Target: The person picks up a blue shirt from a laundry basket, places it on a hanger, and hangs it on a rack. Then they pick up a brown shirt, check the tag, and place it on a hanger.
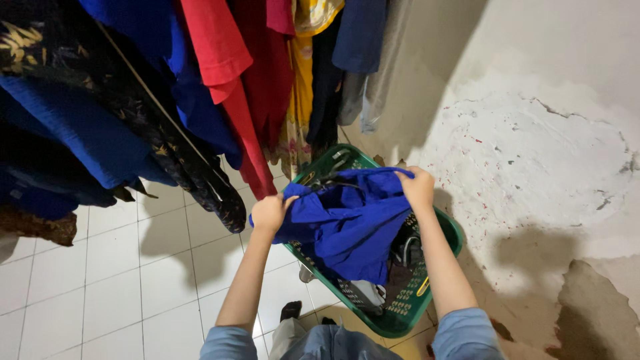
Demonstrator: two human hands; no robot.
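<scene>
**Blue garment held up over the laundry basket**

Both hands grip one blue garment by its upper edge. The left hand has its fingers closed around a bunched corner, and the right hand pinches the opposite end, fingers closed on the cloth. The garment hangs slack between them, draping down over the green laundry basket (a perforated plastic one) that stands on the white tiled floor. Dark clothes lie inside the basket beneath it. Behind and to the left, hanging clothes in red, blue, yellow and dark patterned fabric fill a rail. The stained wall rises on the right.
</scene>
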